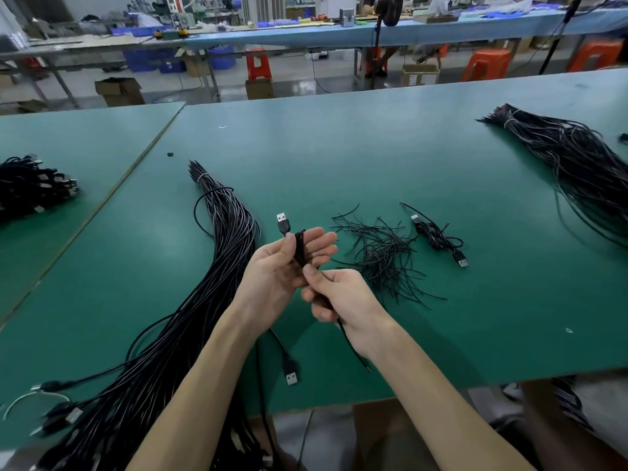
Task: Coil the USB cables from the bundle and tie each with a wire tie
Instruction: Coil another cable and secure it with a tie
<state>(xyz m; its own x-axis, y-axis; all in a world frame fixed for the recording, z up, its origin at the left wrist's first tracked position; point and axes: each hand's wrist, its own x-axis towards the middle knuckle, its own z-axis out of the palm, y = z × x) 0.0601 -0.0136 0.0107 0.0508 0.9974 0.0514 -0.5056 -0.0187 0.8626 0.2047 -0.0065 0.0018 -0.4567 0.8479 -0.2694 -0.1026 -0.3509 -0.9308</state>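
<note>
Both hands are raised over the near middle of the green table (339, 147), forearms coming in from the bottom edge. Left hand (285, 266) is palm-up, fingers loosely curled, thumb pressing a folded black cable (299, 248) against the fingers; one USB plug (282, 223) stands up above the thumb. Right hand (343, 300) sits just below and right of it, thumb and forefinger pinching the lower end of the same coil; the other fingers are curled in. A thin black strand trails from under the right palm toward the near edge; I cannot tell whether it is cable or tie.

Another plug (291, 373) lies on the table below the left wrist.

The bundle (217, 266) lies just left of the hands, running from a tied far end to the near left corner, where its plugs fan out. The ties (380, 256) lie scattered just right of the hands. Beyond them rests one coiled cable (438, 237). A second bundle (571, 154) lies at the far right, well apart. A pile of finished coils (30, 188) sits at the left edge.

Open green surface lies beyond the hands toward the far edge.
</note>
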